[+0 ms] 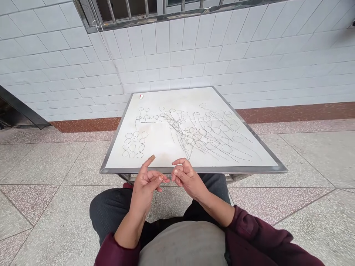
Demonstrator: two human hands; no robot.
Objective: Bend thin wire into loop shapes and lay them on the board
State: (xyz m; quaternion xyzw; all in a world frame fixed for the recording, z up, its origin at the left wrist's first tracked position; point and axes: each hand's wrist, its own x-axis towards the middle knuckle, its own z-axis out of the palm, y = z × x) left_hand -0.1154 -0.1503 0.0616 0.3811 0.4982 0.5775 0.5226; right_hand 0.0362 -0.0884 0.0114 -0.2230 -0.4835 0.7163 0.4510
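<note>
My left hand [146, 181] is held just past the table's near edge, thumb pressed to its curled fingers. Its index finger points up, with a brown wrap at the tip. Close beside it, my right hand [185, 175] pinches with thumb and fingers; a faint thin strand, seemingly wire, shows at the fingertips. What lies in the left pinch is too small to make out. Beyond the hands, many thin wire loops with long tails [203, 131] lie tangled on the white tabletop [161, 147]. Small closed wire rings [142, 140] sit in rows at the left.
A metal rim [249, 169] edges the table. A small red and white object [141, 96] lies at its far left corner. Behind stands a white tiled wall [166, 70] below a barred window [146, 9]. My legs [111, 207] are at the near side, partly under the table.
</note>
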